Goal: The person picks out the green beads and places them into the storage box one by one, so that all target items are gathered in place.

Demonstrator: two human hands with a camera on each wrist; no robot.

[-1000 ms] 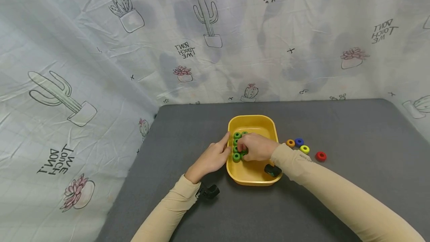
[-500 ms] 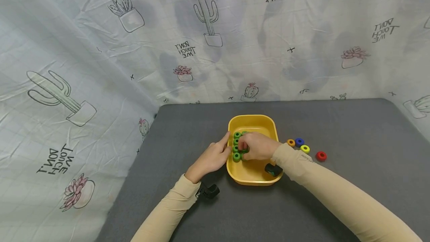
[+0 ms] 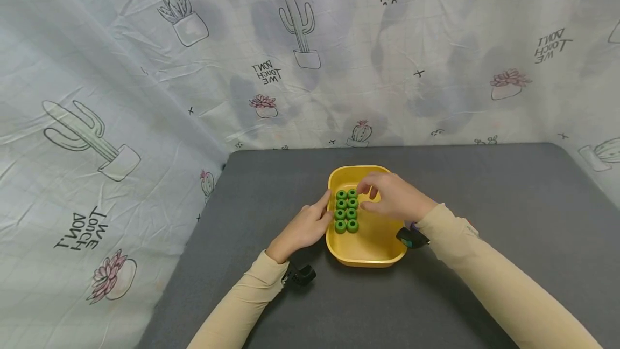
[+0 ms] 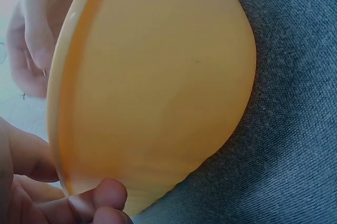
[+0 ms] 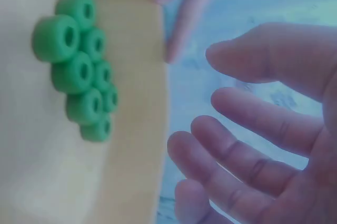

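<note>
A yellow plastic tub [image 3: 373, 255] stands on the grey table. Inside it, several small green rings [image 3: 352, 225] stand in two tidy columns along the left wall, their holes facing up. My left hand [image 3: 306, 226] grips the tub's left rim, with fingertips on both sides of it in the left wrist view. My right hand [image 3: 394, 198] hovers over the tub, just right of the rings. Its fingers are spread and loosely bent, and the right wrist view shows nothing between thumb [image 5: 242, 58] and fingers.
My right sleeve [image 3: 484, 263] crosses the table on the right and hides most of the loose coloured rings there; a sliver of red ring [image 3: 472, 223] shows past it. A patterned curtain [image 3: 310, 69] hangs behind the grey table [image 3: 271, 176].
My right hand has let go of the green rings and lifted up and to the right, uncovering both columns. The forearm now covers the loose rings. My left hand has stayed put.
</note>
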